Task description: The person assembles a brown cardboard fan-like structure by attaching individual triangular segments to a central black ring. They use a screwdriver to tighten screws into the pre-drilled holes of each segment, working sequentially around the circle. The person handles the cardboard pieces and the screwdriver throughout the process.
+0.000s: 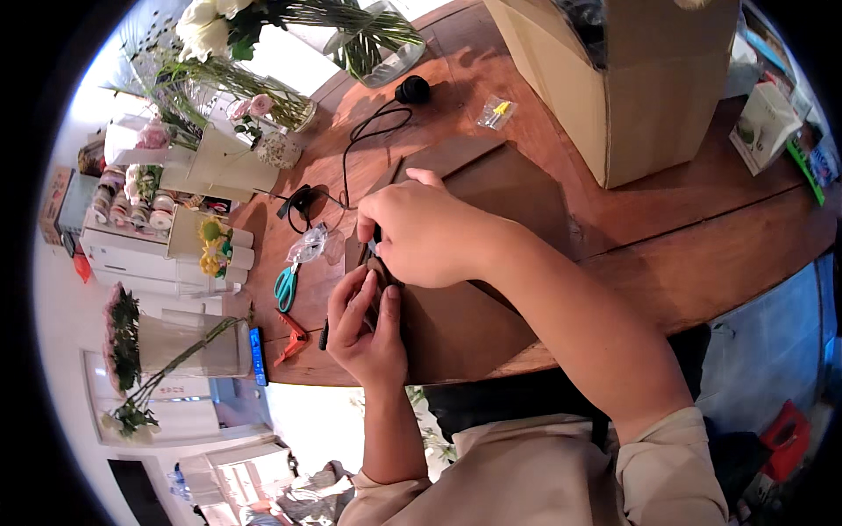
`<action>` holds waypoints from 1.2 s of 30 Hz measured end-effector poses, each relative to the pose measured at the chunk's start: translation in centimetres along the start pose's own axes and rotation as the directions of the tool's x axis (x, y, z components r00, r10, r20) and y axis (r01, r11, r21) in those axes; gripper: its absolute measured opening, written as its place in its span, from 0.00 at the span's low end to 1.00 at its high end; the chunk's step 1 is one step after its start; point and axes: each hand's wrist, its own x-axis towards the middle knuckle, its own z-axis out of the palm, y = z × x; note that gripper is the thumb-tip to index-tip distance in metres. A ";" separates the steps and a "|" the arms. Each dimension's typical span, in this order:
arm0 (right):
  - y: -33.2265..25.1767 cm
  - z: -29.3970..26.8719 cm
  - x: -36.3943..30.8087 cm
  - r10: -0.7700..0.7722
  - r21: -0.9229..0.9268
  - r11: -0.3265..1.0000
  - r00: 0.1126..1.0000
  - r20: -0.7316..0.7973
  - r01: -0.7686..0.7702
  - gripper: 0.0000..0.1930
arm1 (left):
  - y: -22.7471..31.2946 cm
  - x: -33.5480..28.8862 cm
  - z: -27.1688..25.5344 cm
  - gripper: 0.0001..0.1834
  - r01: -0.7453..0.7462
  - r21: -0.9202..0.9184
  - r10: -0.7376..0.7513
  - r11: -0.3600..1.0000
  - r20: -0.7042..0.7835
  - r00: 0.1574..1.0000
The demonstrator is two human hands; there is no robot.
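A brown sheet-like piece [478,329], perhaps wrapping paper or a flat bag, lies across the table under my hands, with a folded strip along its far edge. My left hand [367,331] is closed at its left edge, thumb and fingers pinching a small brown part of it. Just above, my right hand [434,235] is curled with the fingertips turned down toward the same spot. Something small and dark shows between its fingers; its kind is hidden. The two hands nearly touch. A dark rod-like end sticks out beside my left hand.
Teal-handled scissors [286,287], an orange-red tool [291,338], a clear plastic bag [309,244] and a black cable [349,149] lie to the left. A big cardboard box [649,96] stands at the far right. Vases of flowers [377,48] line the far left.
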 end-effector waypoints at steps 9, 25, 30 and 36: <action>0.2 0.4 0.3 0.012 -0.039 0.999 1.000 -0.007 -0.012 0.08 | 0.5 0.8 -0.6 0.13 0.109 -0.009 -0.109 0.994 -0.011 0.994; -0.5 -0.7 -0.1 -0.039 -0.027 0.999 0.999 -0.003 0.039 0.14 | 0.8 1.0 -0.3 0.12 0.111 -0.027 -0.111 0.993 -0.003 0.994; -0.6 -0.9 -0.1 -0.028 -0.037 0.999 1.000 0.012 0.028 0.14 | 0.6 0.7 -0.5 0.12 0.038 0.033 -0.039 0.999 0.025 0.999; -0.6 -0.9 0.0 -0.008 -0.033 0.999 1.000 0.021 0.008 0.14 | 1.0 0.5 0.2 0.13 0.043 0.033 -0.044 0.999 0.008 0.999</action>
